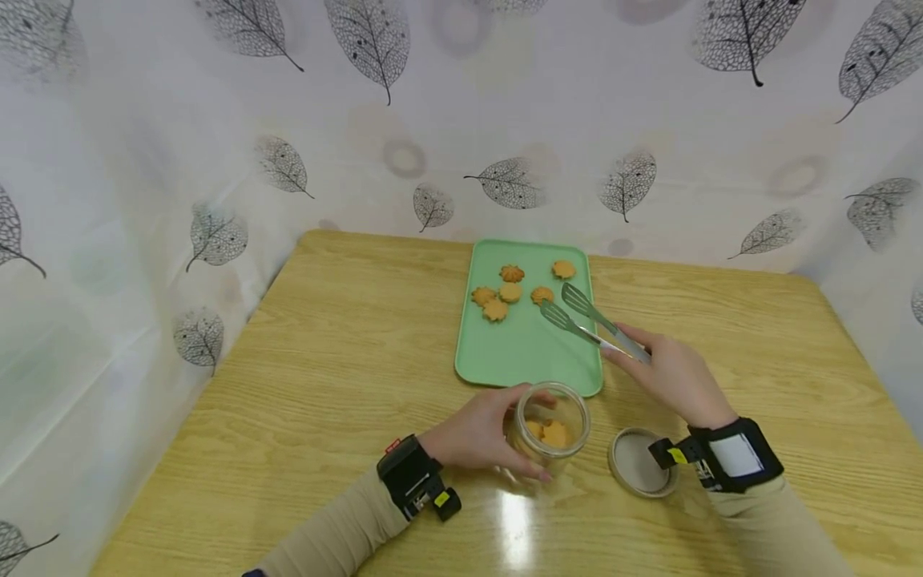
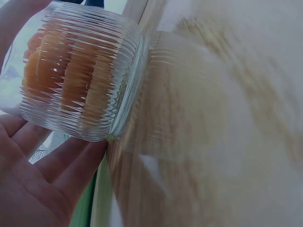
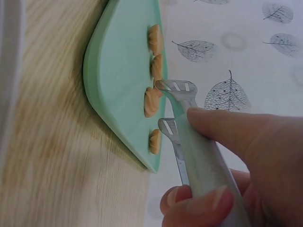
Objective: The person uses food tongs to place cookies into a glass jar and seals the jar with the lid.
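Note:
My left hand grips a ribbed glass jar near the tray's front edge, fingers and thumb around its sides. Inside the jar lie several stacked cookies, seen through the glass as cookies in the left wrist view. With my right hand I hold grey-green slotted tongs, thumb on one arm and fingers on the other. Their tips are spread over the right part of a green tray, close to one cookie. Nothing shows between the tips.
More cookies lie toward the tray's far side, among them a darker cookie and one near the far right corner. A round lid rests on the wooden table below my right wrist. A leaf-patterned cloth hangs behind.

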Demonstrator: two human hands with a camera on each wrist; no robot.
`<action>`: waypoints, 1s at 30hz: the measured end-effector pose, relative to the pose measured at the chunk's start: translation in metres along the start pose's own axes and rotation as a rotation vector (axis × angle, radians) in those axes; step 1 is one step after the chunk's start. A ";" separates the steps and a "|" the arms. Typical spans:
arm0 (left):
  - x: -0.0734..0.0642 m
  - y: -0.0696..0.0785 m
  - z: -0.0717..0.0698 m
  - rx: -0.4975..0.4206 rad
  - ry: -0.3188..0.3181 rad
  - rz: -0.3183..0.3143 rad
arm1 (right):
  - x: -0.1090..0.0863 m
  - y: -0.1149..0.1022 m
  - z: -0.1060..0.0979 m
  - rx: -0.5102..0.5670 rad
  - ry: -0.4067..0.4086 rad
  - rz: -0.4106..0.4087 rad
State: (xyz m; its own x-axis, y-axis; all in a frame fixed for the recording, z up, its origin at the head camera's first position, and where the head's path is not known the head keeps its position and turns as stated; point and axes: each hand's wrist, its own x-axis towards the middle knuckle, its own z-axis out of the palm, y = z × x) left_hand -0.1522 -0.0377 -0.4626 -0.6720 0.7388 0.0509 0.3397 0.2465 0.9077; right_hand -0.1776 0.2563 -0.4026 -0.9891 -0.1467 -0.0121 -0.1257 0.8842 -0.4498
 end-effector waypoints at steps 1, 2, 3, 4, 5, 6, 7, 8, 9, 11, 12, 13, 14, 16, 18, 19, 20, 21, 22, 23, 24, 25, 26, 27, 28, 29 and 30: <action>0.000 0.000 0.000 -0.004 -0.001 0.002 | 0.005 0.000 0.000 0.004 -0.002 -0.003; 0.000 -0.001 0.000 -0.007 -0.002 0.004 | 0.009 0.000 0.001 0.008 -0.005 -0.006; 0.001 -0.001 -0.001 -0.010 -0.004 0.007 | 0.014 0.000 0.002 0.010 -0.007 -0.012; 0.001 -0.001 -0.001 -0.012 -0.005 0.010 | 0.018 -0.001 0.003 0.014 -0.003 -0.017; 0.001 -0.001 -0.001 -0.014 -0.007 0.013 | 0.022 -0.001 0.004 0.016 -0.004 -0.018; 0.001 -0.002 -0.001 -0.016 -0.009 0.016 | 0.026 -0.001 0.005 0.016 -0.004 -0.016; 0.001 -0.002 -0.001 -0.018 -0.010 0.018 | 0.029 -0.001 0.006 0.015 0.001 -0.017; 0.001 -0.002 -0.001 -0.017 -0.011 0.019 | 0.032 -0.001 0.007 0.014 0.004 -0.018; 0.000 -0.002 -0.001 -0.018 -0.013 0.020 | 0.034 -0.001 0.008 0.011 0.007 -0.018; 0.000 -0.002 -0.001 -0.018 -0.015 0.020 | 0.038 -0.002 0.011 0.008 0.006 -0.010; 0.000 -0.001 -0.001 -0.018 -0.015 0.020 | 0.039 -0.003 0.012 0.004 0.003 -0.007; 0.000 -0.001 -0.001 -0.020 -0.016 0.019 | 0.041 -0.003 0.012 0.002 0.001 -0.008; 0.000 -0.001 -0.001 -0.022 -0.017 0.017 | 0.042 -0.004 0.013 0.000 -0.004 -0.004; 0.000 -0.001 -0.001 -0.024 -0.016 0.014 | 0.044 -0.004 0.013 -0.004 -0.015 0.004; 0.000 -0.001 0.000 -0.023 -0.016 0.009 | 0.044 -0.003 0.014 -0.008 -0.027 0.009; 0.000 -0.001 0.000 -0.024 -0.016 0.007 | 0.044 -0.003 0.013 -0.006 -0.031 0.009; 0.000 -0.001 0.000 -0.023 -0.016 0.007 | 0.044 -0.002 0.013 -0.006 -0.038 0.011; 0.000 -0.001 0.000 -0.023 -0.016 0.007 | 0.043 -0.002 0.013 -0.005 -0.043 0.011; 0.000 -0.001 0.000 -0.022 -0.016 0.007 | 0.042 -0.001 0.012 -0.004 -0.047 0.009; 0.000 -0.001 0.000 -0.020 -0.017 0.009 | 0.040 0.000 0.012 -0.002 -0.052 0.005; 0.000 -0.001 0.000 -0.021 -0.016 0.010 | 0.038 0.000 0.011 0.001 -0.056 0.000; 0.000 -0.001 0.000 -0.020 -0.015 0.012 | 0.036 0.000 0.010 0.003 -0.061 -0.005; 0.000 -0.001 0.000 -0.019 -0.014 0.013 | 0.034 0.000 0.009 0.004 -0.066 -0.010; 0.000 -0.001 0.000 -0.016 -0.013 0.011 | 0.030 0.000 0.008 0.011 -0.072 -0.017; 0.000 -0.001 0.000 -0.014 -0.012 0.008 | 0.027 -0.001 0.006 0.012 -0.080 -0.020; 0.001 -0.001 0.000 -0.014 -0.012 0.005 | 0.023 -0.002 0.005 0.013 -0.088 -0.021; 0.001 -0.001 0.000 -0.015 -0.012 0.001 | 0.018 -0.002 0.003 0.011 -0.097 -0.021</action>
State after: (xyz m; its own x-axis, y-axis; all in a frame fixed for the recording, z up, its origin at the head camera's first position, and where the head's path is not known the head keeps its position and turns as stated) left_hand -0.1530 -0.0377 -0.4628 -0.6638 0.7465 0.0469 0.3305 0.2365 0.9137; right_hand -0.1953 0.2503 -0.4049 -0.9742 -0.2074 -0.0886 -0.1446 0.8758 -0.4605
